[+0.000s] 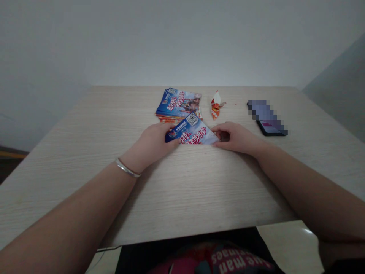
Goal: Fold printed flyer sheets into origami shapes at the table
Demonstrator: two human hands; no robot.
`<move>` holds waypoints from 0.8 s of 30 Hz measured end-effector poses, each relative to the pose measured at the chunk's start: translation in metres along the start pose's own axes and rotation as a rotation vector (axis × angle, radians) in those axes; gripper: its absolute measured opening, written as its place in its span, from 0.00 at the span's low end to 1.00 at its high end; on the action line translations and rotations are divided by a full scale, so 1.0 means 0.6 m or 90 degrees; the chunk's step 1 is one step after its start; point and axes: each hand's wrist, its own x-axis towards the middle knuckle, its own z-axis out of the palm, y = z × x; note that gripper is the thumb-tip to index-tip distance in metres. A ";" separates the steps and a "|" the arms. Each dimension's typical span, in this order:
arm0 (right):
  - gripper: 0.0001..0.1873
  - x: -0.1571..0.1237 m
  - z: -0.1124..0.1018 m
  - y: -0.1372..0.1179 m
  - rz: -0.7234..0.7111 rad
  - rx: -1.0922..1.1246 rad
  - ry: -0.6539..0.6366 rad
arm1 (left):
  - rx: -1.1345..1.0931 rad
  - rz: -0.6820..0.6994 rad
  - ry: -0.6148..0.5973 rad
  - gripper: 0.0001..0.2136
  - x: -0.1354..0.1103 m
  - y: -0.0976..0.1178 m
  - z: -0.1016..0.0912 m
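Note:
A printed paper sheet, blue with red lettering and a QR code, is folded into a triangle with its point away from me. My left hand pinches its left corner between thumb and fingers. At the opposite corner my right hand grips the paper the same way, thumb nearest me. Just behind the triangle lies a stack of similar flyers, partly covered by it. A small folded orange and white paper figure stands to the right of the stack.
A dark phone, its screen blurred out, lies on the right of the pale wooden table. A grey-white wall rises behind the table's far edge. The table's front edge is near my lap.

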 end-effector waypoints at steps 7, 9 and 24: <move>0.05 0.001 -0.005 0.017 -0.161 -0.040 0.076 | -0.059 0.165 -0.003 0.10 0.006 -0.017 -0.001; 0.05 0.003 -0.005 0.020 -0.209 -0.072 0.097 | -0.029 0.238 -0.018 0.09 0.004 -0.021 -0.004; 0.08 -0.005 -0.021 0.042 -0.274 -0.125 0.011 | 0.107 0.336 -0.074 0.13 -0.008 0.001 -0.028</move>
